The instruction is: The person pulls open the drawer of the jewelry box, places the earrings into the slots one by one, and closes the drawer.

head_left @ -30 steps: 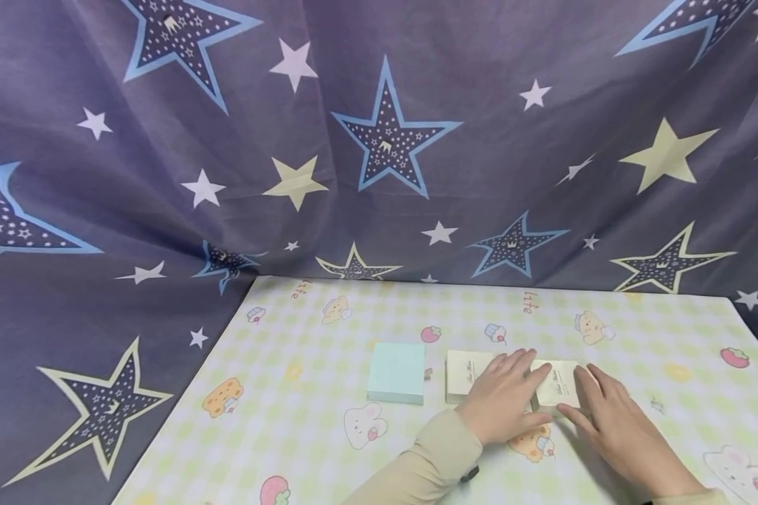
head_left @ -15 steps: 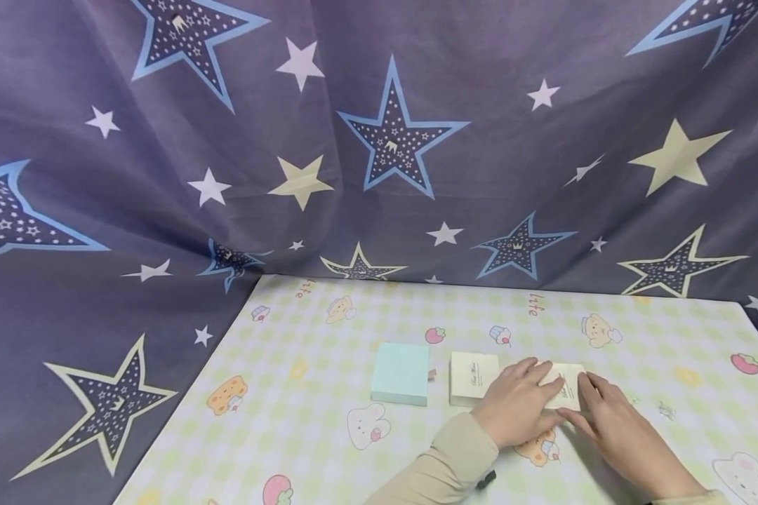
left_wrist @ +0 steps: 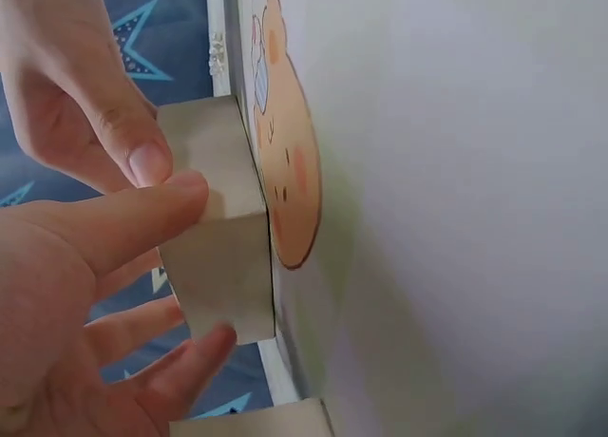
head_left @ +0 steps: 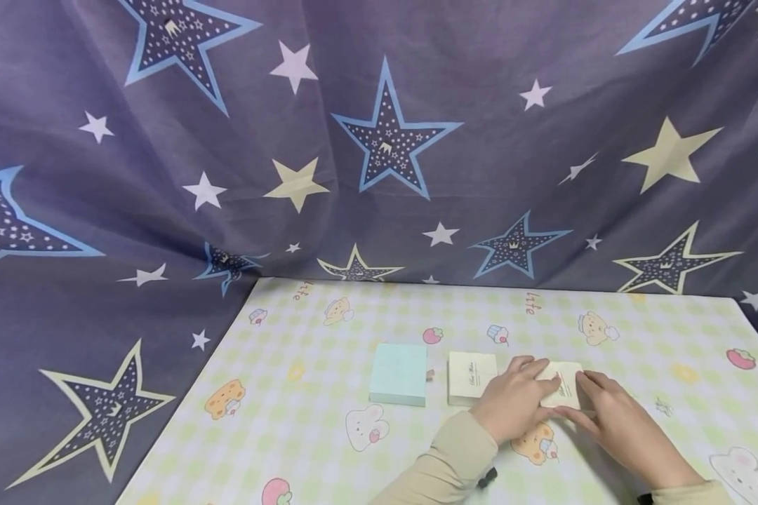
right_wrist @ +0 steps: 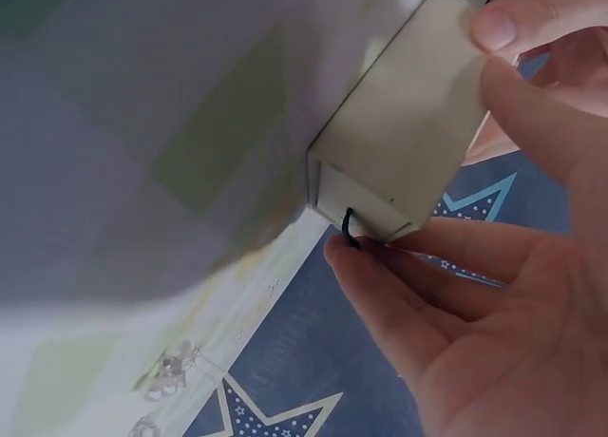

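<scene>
Head view: rightmost cream box [head_left: 570, 393] is supported on the checked surface [head_left: 303, 442].
Its left end is held by the part-curled left grip [head_left: 514, 401], its right pinched by the part-closed right grip [head_left: 625, 428].

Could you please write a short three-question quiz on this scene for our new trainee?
1. True or false: in the head view, the turquoise box lies to the left of both cream boxes.
2. Which box does the right hand hold?
3. Fill in the gap: a dark loop at the end of a cream box shows in the ____ wrist view.

Key: 1. True. 2. The right-hand cream box. 3. Right.
</scene>
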The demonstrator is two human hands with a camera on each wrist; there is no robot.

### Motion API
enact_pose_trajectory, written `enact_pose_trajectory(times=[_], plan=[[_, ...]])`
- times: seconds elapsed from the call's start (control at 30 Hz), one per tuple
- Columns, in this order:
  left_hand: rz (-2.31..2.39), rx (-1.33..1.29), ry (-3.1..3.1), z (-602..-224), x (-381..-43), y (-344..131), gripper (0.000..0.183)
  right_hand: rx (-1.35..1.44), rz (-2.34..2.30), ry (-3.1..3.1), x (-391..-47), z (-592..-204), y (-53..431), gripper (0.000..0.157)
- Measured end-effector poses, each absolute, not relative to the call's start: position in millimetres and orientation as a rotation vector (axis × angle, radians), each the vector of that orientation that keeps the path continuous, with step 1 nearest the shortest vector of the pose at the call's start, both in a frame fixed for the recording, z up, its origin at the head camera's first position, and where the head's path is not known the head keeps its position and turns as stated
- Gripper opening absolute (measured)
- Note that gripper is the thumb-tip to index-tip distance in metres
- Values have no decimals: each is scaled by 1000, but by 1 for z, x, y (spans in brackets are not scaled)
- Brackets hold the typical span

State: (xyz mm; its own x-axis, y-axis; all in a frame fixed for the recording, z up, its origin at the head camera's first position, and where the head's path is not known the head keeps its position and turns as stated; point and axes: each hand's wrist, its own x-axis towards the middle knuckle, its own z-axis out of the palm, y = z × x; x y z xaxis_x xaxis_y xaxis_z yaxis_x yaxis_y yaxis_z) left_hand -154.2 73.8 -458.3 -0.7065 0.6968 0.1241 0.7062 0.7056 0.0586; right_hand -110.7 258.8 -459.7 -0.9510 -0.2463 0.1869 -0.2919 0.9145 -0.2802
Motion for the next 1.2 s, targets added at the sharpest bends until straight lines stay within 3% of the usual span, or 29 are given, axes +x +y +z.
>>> enact_pose_trajectory(times=[1.2], plan=[[-26,-1208,-2788,-454,-124,62,47,316,527,-2971,-89,-452,246,75]])
